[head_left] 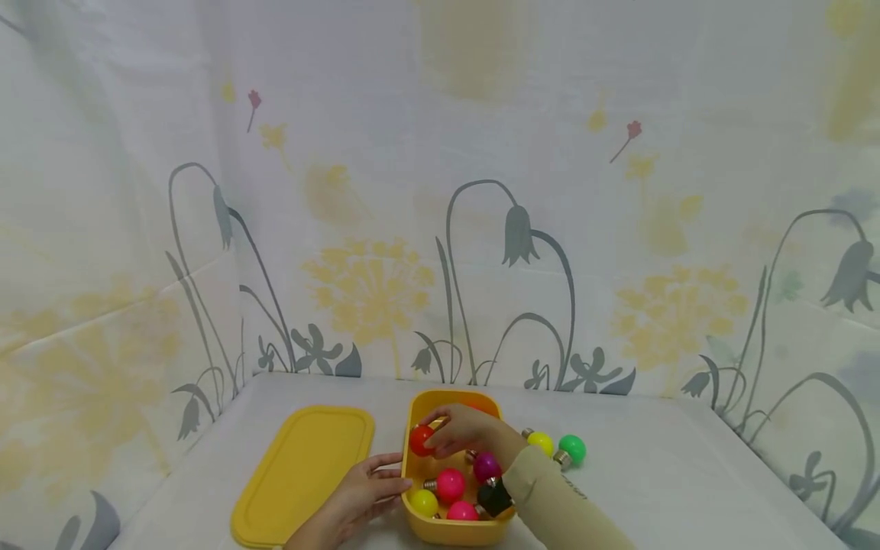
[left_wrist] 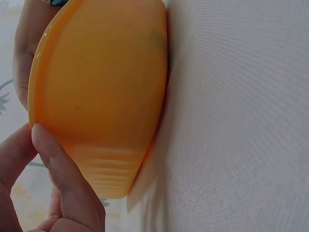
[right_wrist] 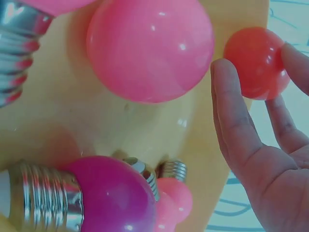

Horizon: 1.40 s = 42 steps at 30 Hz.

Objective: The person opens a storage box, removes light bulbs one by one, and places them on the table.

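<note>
Closest, at the near left corner of a deep yellow plastic box [head_left: 456,534], sits a round yellow light bulb [head_left: 424,503]. Beside it, by the box's near edge, is a shiny pink bulb [head_left: 462,511], with a round black bulb [head_left: 493,498] near the box's right edge. A bit farther in lies a second pink bulb [head_left: 451,484], its ridged silver end pointing at the box's left edge. On that left edge is the left hand [head_left: 364,493], with a small, narrow grip: its fingertips pinch the rim. To its left, between the box and the table's left edge, a flat yellow plastic lid [head_left: 309,470] with rounded corners lies on the table. Next comes a round purple bulb [head_left: 487,466], near the box's right edge. The right hand [head_left: 461,429], in a pale tan sleeve [head_left: 567,496], reaches in across that edge and holds a shiny red bulb [head_left: 421,441] in its fingers. The red bulb is by the box's left edge, toward the far left corner. Outside the box, toward the right edge of the white table [head_left: 660,489], are a round green bulb [head_left: 573,449] and, just beside it, another yellow bulb [head_left: 541,443]. Behind the table's far edge hangs a white cloth [head_left: 584,46] with gray and yellow flowers.
</note>
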### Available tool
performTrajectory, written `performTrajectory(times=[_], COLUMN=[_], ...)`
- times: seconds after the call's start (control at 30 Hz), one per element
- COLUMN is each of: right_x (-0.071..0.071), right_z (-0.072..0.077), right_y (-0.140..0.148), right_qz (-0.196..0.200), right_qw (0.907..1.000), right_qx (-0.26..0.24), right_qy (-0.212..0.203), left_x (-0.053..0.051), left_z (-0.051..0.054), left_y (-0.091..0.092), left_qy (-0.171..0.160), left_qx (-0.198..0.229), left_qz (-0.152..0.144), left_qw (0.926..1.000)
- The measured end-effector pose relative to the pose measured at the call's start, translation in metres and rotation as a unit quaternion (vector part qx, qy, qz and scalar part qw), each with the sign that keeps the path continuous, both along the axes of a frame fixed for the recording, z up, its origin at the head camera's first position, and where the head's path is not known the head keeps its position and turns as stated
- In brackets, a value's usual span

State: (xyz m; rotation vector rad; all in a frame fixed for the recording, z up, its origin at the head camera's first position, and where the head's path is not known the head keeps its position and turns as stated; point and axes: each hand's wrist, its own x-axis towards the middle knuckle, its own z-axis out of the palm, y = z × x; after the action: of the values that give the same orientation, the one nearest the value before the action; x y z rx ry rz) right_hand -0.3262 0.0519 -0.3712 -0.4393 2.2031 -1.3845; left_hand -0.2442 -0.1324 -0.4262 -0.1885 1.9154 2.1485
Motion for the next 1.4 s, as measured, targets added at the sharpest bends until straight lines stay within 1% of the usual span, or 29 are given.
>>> performTrajectory(times=[0.2,0.37,0.43,0.5,0.67,0.73,0.9,1.03,1.23,1.4], right_x=[0.009,0.017,0.021,0.024,0.034,0.036,0.041,0.045,0.05,0.053], right_z=[0.01,0.02,0.023,0.024,0.026,0.027,0.025,0.022,0.018,0.015], right_y=[0.004,0.007,0.008,0.01,0.021,0.026,0.037,0.047,0.059,0.072], right_qz=[0.007,0.024,0.03,0.036,0.039,0.039,0.041,0.035,0.009,-0.007], right_qw=[0.9998,0.9991,0.9987,0.9985,0.9987,0.9985,0.9976,0.9974,0.9969,0.9962], right_qx=[-0.016,-0.035,-0.038,-0.038,-0.017,-0.01,-0.013,-0.019,-0.02,-0.025], right_qy=[0.008,0.01,0.011,0.015,0.029,0.037,0.054,0.06,0.076,0.083], left_x=[-0.001,-0.001,0.0,0.001,0.001,0.001,0.002,0.003,0.004,0.003], left_z=[-0.001,-0.002,-0.001,0.0,0.0,0.0,-0.001,-0.001,-0.001,-0.001], left_y=[0.0,0.0,0.0,0.0,0.001,0.001,0.001,0.001,0.0,0.001], left_qy=[-0.002,0.002,0.003,0.002,0.002,0.004,0.006,0.008,0.02,0.012], left_qx=[0.0,0.001,0.001,0.0,0.0,-0.002,-0.003,-0.001,0.0,-0.007], left_qz=[0.001,0.0,-0.001,0.0,-0.001,-0.002,0.003,0.005,0.002,0.008], left_qw=[1.0,1.0,1.0,1.0,1.0,1.0,1.0,1.0,0.9998,0.9999])
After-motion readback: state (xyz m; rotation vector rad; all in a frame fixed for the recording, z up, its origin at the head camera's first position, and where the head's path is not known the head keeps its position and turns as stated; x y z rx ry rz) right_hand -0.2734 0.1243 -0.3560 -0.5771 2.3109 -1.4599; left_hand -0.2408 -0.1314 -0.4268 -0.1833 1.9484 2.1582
